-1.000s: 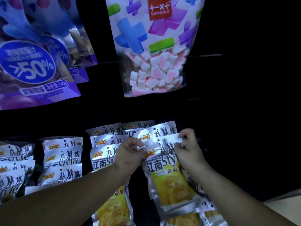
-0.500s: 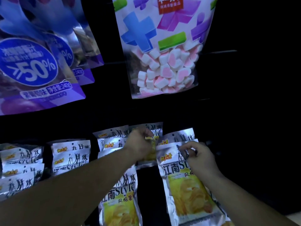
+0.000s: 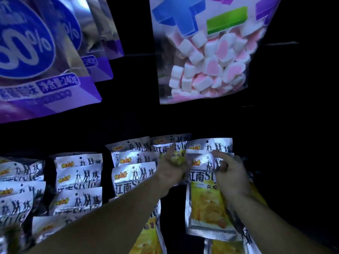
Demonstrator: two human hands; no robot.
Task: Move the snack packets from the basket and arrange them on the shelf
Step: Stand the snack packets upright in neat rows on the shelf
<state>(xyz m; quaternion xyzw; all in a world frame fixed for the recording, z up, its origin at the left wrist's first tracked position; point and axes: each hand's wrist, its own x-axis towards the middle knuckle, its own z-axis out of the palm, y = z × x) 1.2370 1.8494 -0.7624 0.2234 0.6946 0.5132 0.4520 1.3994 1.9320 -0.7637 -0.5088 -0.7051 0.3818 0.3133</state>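
Dimly lit room; black shelf [image 3: 132, 121] holds rows of silver packets [image 3: 78, 173], purple bags [image 3: 45, 61] and marshmallow bag [image 3: 207, 57] above. Right hand [image 3: 231, 173] grip pinches the top of the front snack packet [image 3: 207, 204] in the rightmost column. Left hand [image 3: 170, 169] on neighbouring column; blurred, cannot tell its grip.

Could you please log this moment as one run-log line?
step: arranging | left hand: on middle packet, grip unclear | right hand: pinches right packet top
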